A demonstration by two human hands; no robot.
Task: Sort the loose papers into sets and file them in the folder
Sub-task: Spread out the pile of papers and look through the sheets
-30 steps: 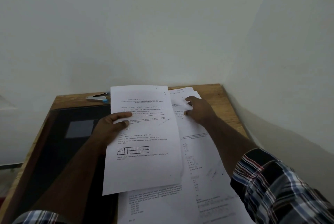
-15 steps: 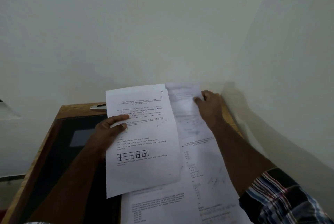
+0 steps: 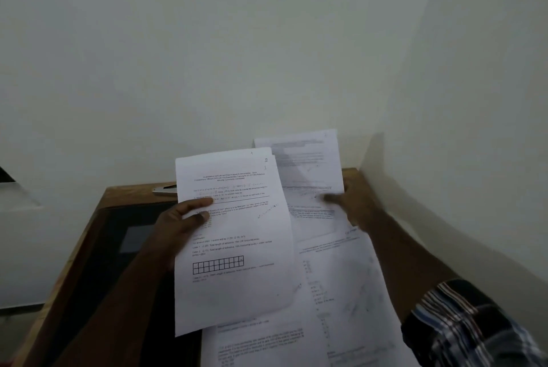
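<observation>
A thin white printed sheet (image 3: 234, 236), slightly curled, was gripped at its left edge by the left hand (image 3: 181, 224). A second sheet (image 3: 308, 171) was pinched by the right hand (image 3: 353, 203) farther right. Loose papers (image 3: 341, 292) lay beneath on the wooden desk (image 3: 124, 197). A metal stapler (image 3: 164, 189) lay partly hidden behind.

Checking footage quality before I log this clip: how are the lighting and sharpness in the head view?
Head view: dim, with a shadow on the right wall; the right hand and its lifted sheet are motion-blurred; the left hand and its sheet are sharper, large print readable; wide-angle bending at the edges.
</observation>
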